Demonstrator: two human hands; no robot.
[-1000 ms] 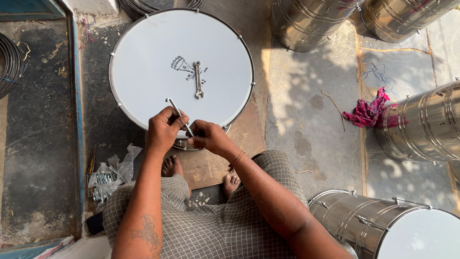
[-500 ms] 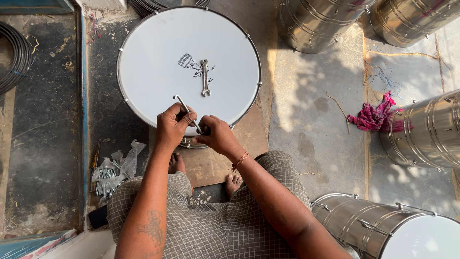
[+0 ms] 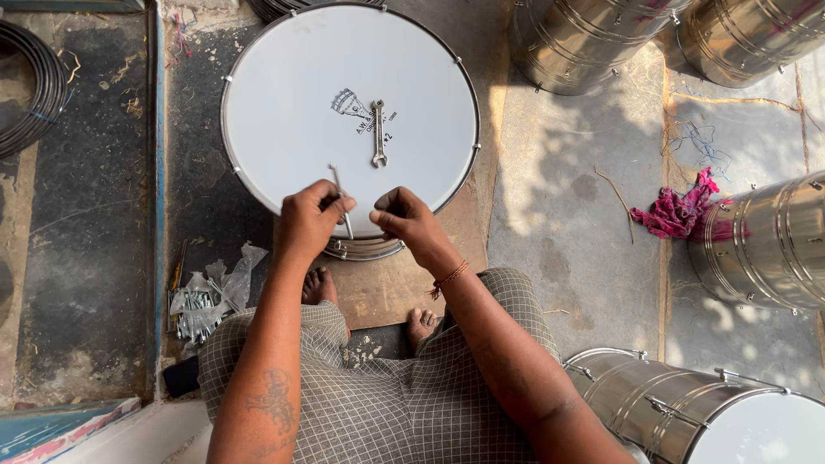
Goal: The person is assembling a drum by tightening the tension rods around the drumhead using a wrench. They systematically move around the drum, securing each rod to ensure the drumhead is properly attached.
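Left hand (image 3: 311, 219) pinching a thin metal rod (image 3: 340, 199) at the near rim of the white drum (image 3: 344, 112); right hand (image 3: 406, 216) fingers pressed together beside it. Wrench (image 3: 378, 131) lies mid-skin. Best keep rod upright, seated square w/ the rim.

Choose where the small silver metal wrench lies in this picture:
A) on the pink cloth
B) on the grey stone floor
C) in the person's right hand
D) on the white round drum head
D: the small silver metal wrench lies flat near the middle of the white round drum head, apart from both hands.
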